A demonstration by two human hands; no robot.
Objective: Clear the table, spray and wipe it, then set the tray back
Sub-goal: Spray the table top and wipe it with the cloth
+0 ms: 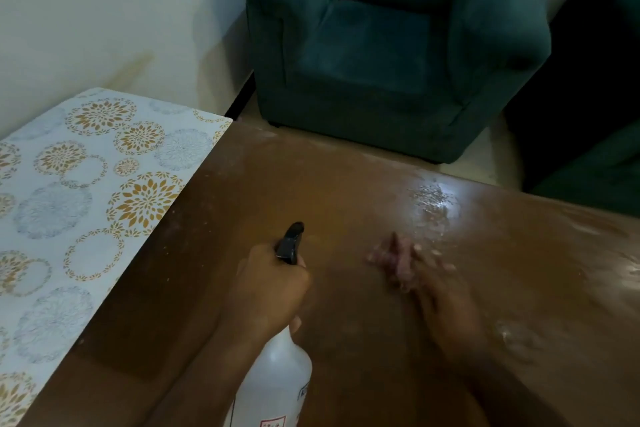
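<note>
The brown glossy table (346, 191) fills the lower view. My left hand (270, 291) grips the neck of a white spray bottle (277, 381). Its black nozzle (291, 243) points toward the far side of the table. My right hand (440, 291) hovers just over the tabletop to the right of the nozzle. It is blurred, its fingers are spread, and I see nothing in it. A wet, shiny spray patch (433, 201) lies beyond the right hand, and another wet patch (516, 336) sits to its right.
A white surface patterned with gold and grey flower circles (79, 204) borders the table on the left, by the wall. A dark green armchair (391, 45) stands just past the table's far edge. Part of another green seat (602, 170) shows at right.
</note>
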